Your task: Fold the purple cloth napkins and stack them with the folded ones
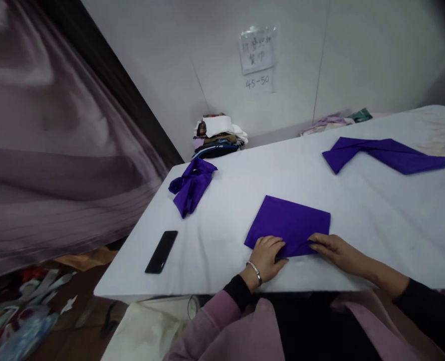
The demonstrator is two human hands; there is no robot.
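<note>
A purple cloth napkin (293, 220), folded flat into a four-sided shape, lies near the front edge of the white-covered table. My left hand (265, 255), with a silver bracelet at its wrist, rests on the napkin's near left part. Its fingers lie on the fabric and the thumb is spread away from them at the near edge. At the napkin's near right corner, my right hand (327, 246) pinches the cloth between thumb and fingers. A second purple cloth (194, 185) lies crumpled at the left, and a third purple cloth (384, 153) is stretched out loosely at the right.
A black phone (161, 252) lies on the white tablecloth (222, 210) at the left. Behind the table is a stack of folded clothes (218, 135). Paper signs (258, 57) hang on the wall. A pinkish curtain (57, 140) drapes at the left, above plastic bags (23, 321) on the floor.
</note>
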